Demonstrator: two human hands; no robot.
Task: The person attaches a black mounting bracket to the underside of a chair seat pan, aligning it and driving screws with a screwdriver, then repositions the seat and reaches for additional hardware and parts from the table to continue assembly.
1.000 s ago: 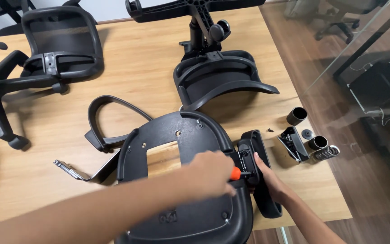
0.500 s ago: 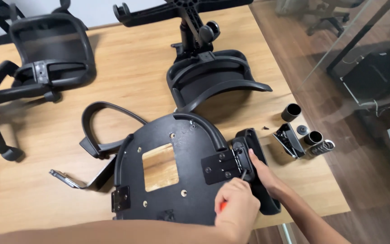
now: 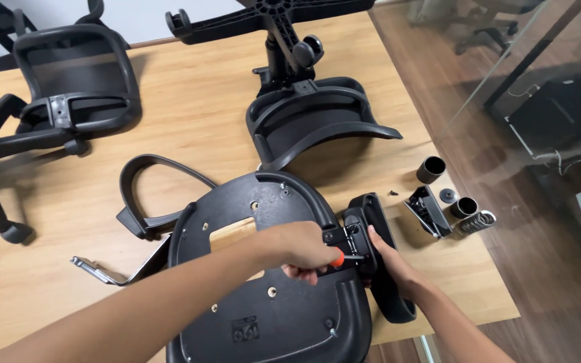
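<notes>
The left hand [image 3: 307, 250] is gripping an orange-handled screwdriver [image 3: 339, 256], closed tight around it, tip at the bracket [image 3: 352, 240] on the upturned seat base [image 3: 270, 269]. The right hand [image 3: 388, 259] is clasping the armrest [image 3: 381, 269] just beside it. If that tip is slipping off the screw, it may jab the right fingers; loose small parts [image 3: 458, 208] beyond the right hand could roll off the tabletop [image 3: 189, 121].

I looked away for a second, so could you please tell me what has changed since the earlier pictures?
The left hand, holding the orange-handled screwdriver, drew back toward the near seat edge, then returned to the armrest bracket. The right hand stayed on the armrest; the seat and other parts did not move.
</notes>
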